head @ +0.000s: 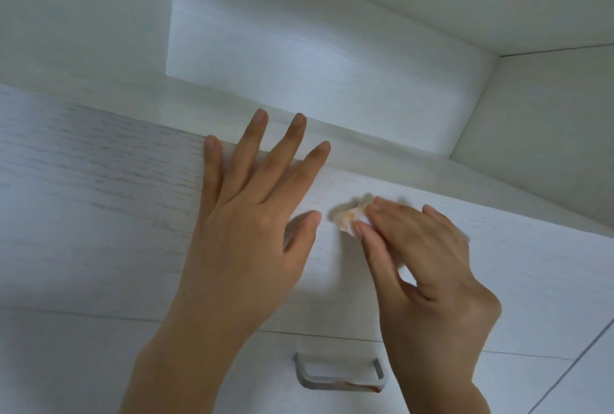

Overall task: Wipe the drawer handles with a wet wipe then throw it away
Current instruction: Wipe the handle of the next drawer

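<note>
**Desk:** What is the setting, seen from the head view?

**Stringer:** A white, wood-grained chest of drawers (83,247), seen close up. Above it is an open niche (315,64) in the same finish.

**Desk:** And the hands?

**Stringer:** The left hand (252,221) lies flat on the upper drawer front (515,257). Its fingers (289,141) are straight and spread, with the tips reaching over the top edge. It appears placed there to brace the drawer against the rubbing. The right hand (425,261) grips a folded wet wipe (350,219) in its curled fingertips. It presses the wipe to the middle of that drawer front, just beside the left thumb.

**Desk:** Is the wipe on a handle?

**Stringer:** Probably, but the wipe and the hand cover the spot, so no handle can be made out there. The wipe carries orange smears, which suggests it is lifting grime.

**Desk:** What remains to be done?

**Stringer:** The lower handle (340,377) shows between the wrists on the drawer below. Orange-brown marks run along its front edge, so it looks not yet cleaned. On that evidence the job is about midway, and throwing the wipe away comes later. No bin is in view.
</note>
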